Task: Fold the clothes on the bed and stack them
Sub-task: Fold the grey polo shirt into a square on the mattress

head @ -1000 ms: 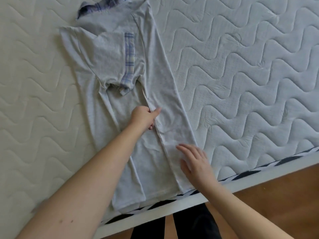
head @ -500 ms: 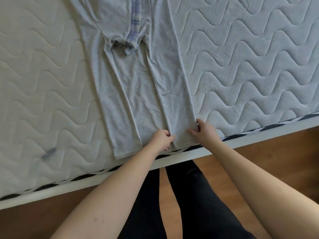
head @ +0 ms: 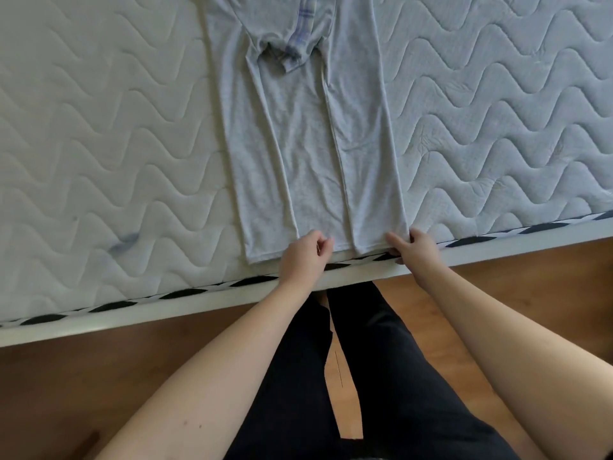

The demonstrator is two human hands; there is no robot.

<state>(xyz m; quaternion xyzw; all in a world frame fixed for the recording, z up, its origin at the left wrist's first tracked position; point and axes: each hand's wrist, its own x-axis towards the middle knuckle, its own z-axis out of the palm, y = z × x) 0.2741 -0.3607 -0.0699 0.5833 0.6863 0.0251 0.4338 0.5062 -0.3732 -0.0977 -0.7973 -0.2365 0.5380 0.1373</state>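
Observation:
A light grey shirt (head: pixel 308 144) with plaid-trimmed sleeves lies lengthwise on the quilted mattress (head: pixel 99 144), both long sides folded inward into a narrow strip. Its collar end runs off the top of the frame. The hem reaches the near edge of the bed. My left hand (head: pixel 306 254) pinches the hem near its middle. At the hem's right corner, my right hand (head: pixel 411 247) grips the fabric with thumb on top and fingers curled underneath.
The mattress's black-and-white piping and white bed frame (head: pixel 166 303) run across below the hem. Wooden floor (head: pixel 83 376) lies beneath, with my dark-trousered legs (head: pixel 365 376) standing against the bed. A small bluish mark (head: pixel 122 245) is on the mattress left of the shirt.
Both hands slid down the shirt from its middle to the hem and took hold of it. The view tilted down toward the bed edge and floor.

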